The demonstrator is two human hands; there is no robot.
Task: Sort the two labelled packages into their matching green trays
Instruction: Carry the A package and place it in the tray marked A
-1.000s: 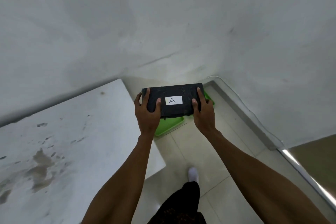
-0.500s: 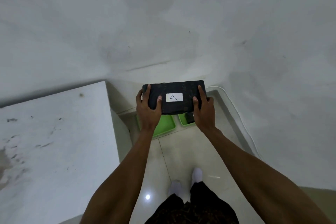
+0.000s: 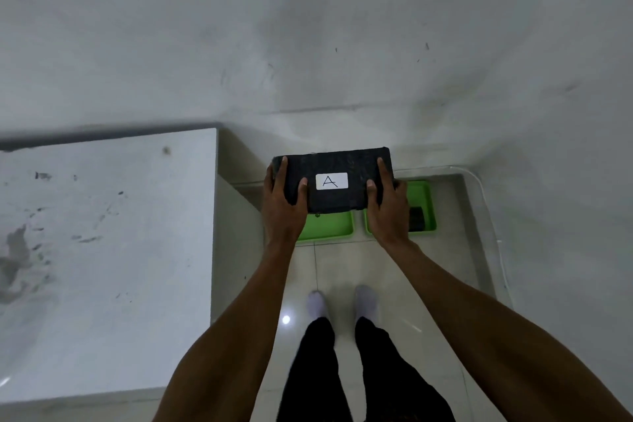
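Above two green trays [image 3: 329, 228] on the tiled floor [image 3: 346, 271], both hands [image 3: 284, 207] clamp a black package [image 3: 334, 178] labelled "A" [image 3: 331, 181].

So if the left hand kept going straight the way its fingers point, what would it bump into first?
Probably the wall. The left hand grips the black package, fingers pointing forward over the left green tray below. Depth is hard to judge, so that's a guess.

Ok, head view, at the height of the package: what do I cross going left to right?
White table → left hand → label marked A on the black package → right hand → right green tray with something dark in it → wall on the right.
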